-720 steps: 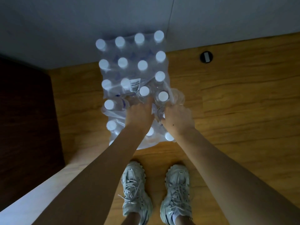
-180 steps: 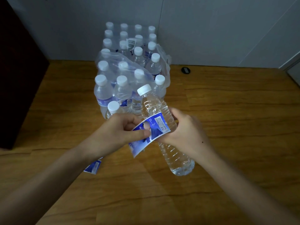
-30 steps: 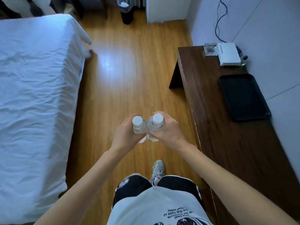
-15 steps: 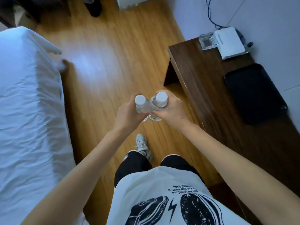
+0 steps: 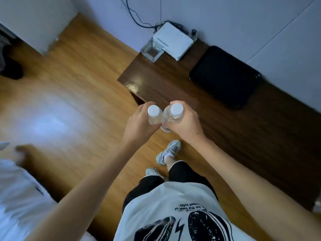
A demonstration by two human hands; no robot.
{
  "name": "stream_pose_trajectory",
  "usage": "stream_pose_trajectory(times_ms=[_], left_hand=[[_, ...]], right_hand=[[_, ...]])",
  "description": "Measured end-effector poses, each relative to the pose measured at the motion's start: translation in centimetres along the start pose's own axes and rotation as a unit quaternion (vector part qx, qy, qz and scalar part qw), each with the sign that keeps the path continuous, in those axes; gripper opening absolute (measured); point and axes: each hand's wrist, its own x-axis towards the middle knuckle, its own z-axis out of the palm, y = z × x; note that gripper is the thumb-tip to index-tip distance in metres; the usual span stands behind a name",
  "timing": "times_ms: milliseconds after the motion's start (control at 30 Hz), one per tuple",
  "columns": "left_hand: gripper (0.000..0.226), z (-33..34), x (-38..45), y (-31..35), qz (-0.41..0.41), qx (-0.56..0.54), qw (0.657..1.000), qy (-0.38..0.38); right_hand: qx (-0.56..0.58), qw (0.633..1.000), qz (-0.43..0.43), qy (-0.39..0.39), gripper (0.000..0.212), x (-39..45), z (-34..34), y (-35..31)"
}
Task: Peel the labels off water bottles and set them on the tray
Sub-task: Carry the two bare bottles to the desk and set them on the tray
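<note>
Left hand (image 5: 139, 124) and right hand (image 5: 185, 122) each clasp clear white-capped plastic water bottle (image 5: 153, 115); full, heavy, slick bodies; best gripped at shoulder.

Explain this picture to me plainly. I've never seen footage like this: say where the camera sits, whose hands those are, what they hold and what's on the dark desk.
The camera is worn on a person's head and looks down, so the arms are the wearer's own. The left hand grips one clear bottle and the right hand another bottle; both have white caps and show no label. On the dark wooden desk lie an empty black tray, a white box with cables, and a glass dish.
</note>
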Motion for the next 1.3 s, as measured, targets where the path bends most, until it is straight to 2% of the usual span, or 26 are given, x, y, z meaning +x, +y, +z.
stream_pose_trajectory(times_ms=[167,367,533,700,867,1100,1233,1300], left_hand=[[0.051,3.1,7.4,3.7,0.078,0.023,0.994,-0.079],[0.056,7.1,14.0,7.1,0.153,0.052,0.974,-0.161],[0.054,9.5,18.4,7.9,0.197,0.055,0.950,-0.237],[0.055,12.0,22.6,7.6,0.214,0.083,0.934,-0.274],[0.049,14.2,25.0,6.6,0.200,0.078,0.932,-0.293],[0.055,15.5,25.2,3.9,0.144,0.036,0.946,-0.289],[0.073,15.6,25.5,2.4,0.158,0.055,0.945,-0.279],[0.084,15.5,26.0,1.4,0.152,0.071,0.938,-0.302]], right_hand=[[0.008,0.992,0.062,0.107,0.064,3.5,-3.6,3.6],[-0.002,0.971,0.130,0.200,0.066,5.9,-6.2,7.1],[-0.017,0.946,0.154,0.285,0.061,7.4,-5.9,9.7],[-0.001,0.925,0.179,0.335,0.059,9.9,-4.3,12.3],[0.033,0.919,0.194,0.343,0.053,11.6,-3.0,14.6],[0.062,0.917,0.219,0.327,0.055,11.7,-0.2,16.5],[0.046,0.933,0.229,0.273,0.076,11.6,-0.2,17.3],[0.053,0.931,0.253,0.257,0.086,11.3,-0.2,17.6]])
